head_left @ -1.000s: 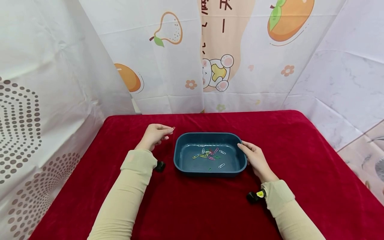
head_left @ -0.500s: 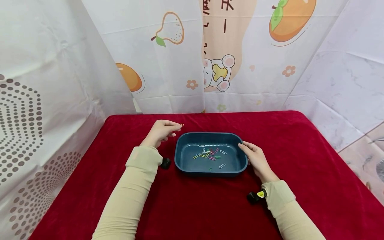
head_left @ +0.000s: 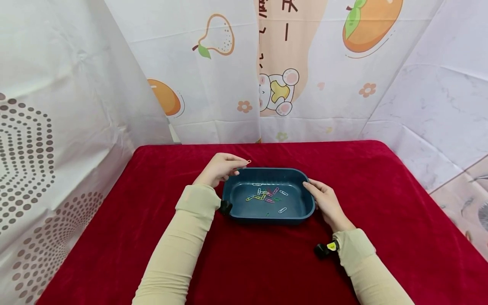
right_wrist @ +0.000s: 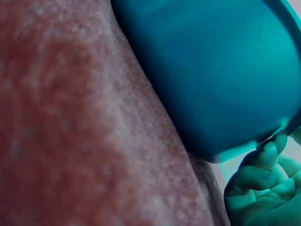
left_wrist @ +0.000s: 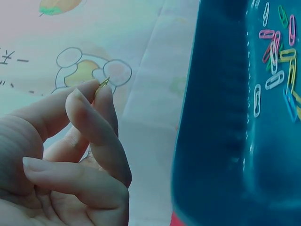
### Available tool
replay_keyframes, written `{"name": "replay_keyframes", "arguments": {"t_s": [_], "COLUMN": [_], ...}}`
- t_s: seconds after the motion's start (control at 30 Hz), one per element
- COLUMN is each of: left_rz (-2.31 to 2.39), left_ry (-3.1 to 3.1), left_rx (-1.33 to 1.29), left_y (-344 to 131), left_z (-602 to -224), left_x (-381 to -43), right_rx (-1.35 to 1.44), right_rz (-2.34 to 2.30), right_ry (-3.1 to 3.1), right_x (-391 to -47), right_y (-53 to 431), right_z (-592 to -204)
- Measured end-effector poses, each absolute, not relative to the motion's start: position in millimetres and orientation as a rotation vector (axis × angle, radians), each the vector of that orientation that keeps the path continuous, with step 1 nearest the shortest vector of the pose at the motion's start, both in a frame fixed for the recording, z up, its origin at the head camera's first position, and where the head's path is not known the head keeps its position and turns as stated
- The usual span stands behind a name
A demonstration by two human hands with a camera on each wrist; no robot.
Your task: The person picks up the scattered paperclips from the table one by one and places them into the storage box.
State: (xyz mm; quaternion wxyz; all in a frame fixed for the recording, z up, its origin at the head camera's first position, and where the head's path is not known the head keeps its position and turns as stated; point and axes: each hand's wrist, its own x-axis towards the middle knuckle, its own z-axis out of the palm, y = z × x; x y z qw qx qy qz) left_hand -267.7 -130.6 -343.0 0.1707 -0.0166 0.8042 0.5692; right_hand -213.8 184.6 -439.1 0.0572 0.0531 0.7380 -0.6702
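My left hand (head_left: 222, 167) pinches a small yellow paper clip (left_wrist: 102, 85) between thumb and fingertips, above the far left corner of a dark blue tray (head_left: 236, 216). In the left wrist view the tip of that clip pokes out past the fingers. Several loose paper clips (head_left: 269, 201) in white, yellow, pink, green and blue lie on the tray's floor, most of them bunched near the middle. At the tray's right end my right hand (head_left: 325, 202) grips the rim, thumb on the inside edge and fingers outside. The right wrist view has those curled fingers (right_wrist: 256, 176) against the outer wall.
The tray stands on a table covered with red velvet cloth (head_left: 251, 262). Behind the table hangs a white curtain (head_left: 228, 76) printed with fruit and a cartoon animal. More pale sheets close off both sides. A small black camera sits at each wrist.
My left hand has moved right with the paper clip, from beside the tray to over its far left corner. The right hand and the tray have stayed in place.
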Motion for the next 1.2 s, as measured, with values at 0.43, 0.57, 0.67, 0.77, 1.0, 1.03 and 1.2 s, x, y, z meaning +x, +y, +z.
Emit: {"name": "replay_keyframes", "arguments": {"t_s": [0.43,0.57,0.67,0.77,1.0,1.03,1.2], "left_rz": [1.587,1.585,1.583,1.567,1.517,1.511,1.479], "left_ry": [2.236,2.216,2.201,2.194,2.194,2.193,2.199], "left_rx": [0.013,0.028,0.047,0.053,0.031,0.029,0.033], "left_y": [-98.4,-91.0,-87.1,-83.8,-78.5,-78.2,-76.5], "left_z": [-351.5,-355.0,-356.7,-359.7,-368.2,-369.1,-371.8], "left_x": [-267.4,-267.4,-267.3,-268.7,-273.1,-273.6,-275.4], "right_rx": [0.157,0.161,0.159,0.162,0.168,0.168,0.169], "right_rz": [-2.035,-2.033,-2.029,-2.029,-2.026,-2.026,-2.030], "right_ry": [2.244,2.242,2.240,2.236,2.240,2.239,2.235], "right_x": [-214.0,-213.8,-213.7,-213.4,-214.0,-214.1,-214.5], "right_y": [184.9,185.0,185.0,184.9,184.7,184.6,184.4], "right_z": [-438.3,-438.1,-438.3,-437.7,-438.6,-438.8,-439.5]}}
